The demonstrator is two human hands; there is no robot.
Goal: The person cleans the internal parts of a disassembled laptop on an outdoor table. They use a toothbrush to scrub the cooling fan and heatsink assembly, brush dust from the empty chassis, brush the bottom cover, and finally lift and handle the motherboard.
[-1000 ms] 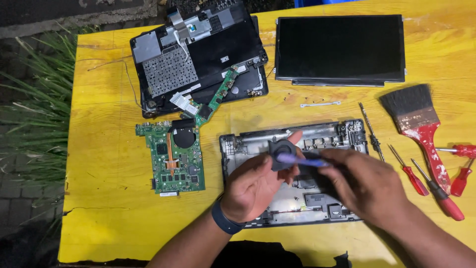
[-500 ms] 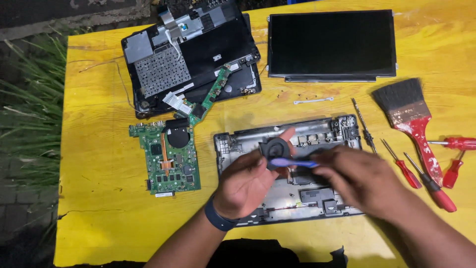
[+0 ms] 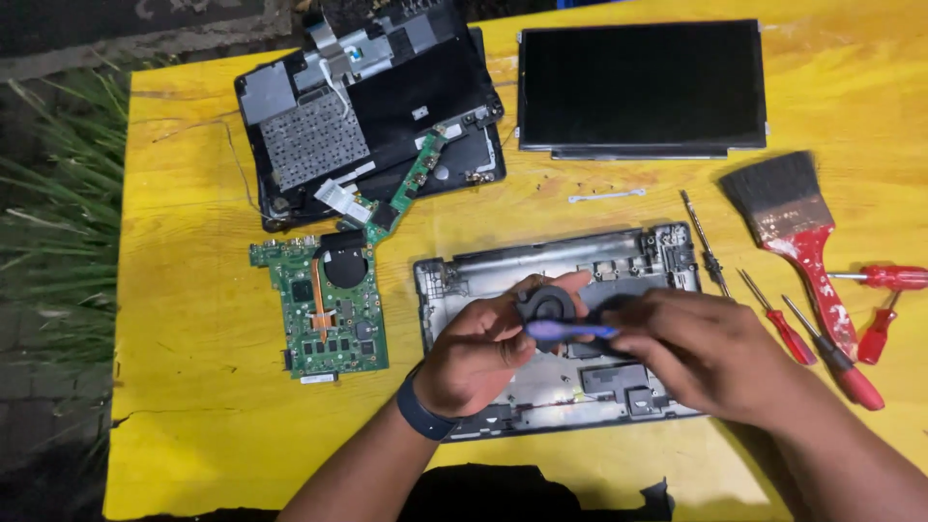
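Item: small round black fan (image 3: 547, 302), dark disc-shaped housing with a paler hub. It was held above the grey laptop base shell (image 3: 541, 266), over its middle. The left hand (image 3: 476, 355) gripped the fan from below and the side, fingers curled round its rim. The right hand (image 3: 701, 348) was clenched on a slim tool with a purple-blue handle (image 3: 570, 330), laid across the fan's lower edge; its tip was hidden, possibly a small brush or driver. Fingers covered much of the fan. Left of the shell lay a green circuit board (image 3: 329, 309); right of it, red-handled screwdrivers (image 3: 817, 343) and a red paintbrush (image 3: 797, 232), all on the yellow worktop (image 3: 193, 406).
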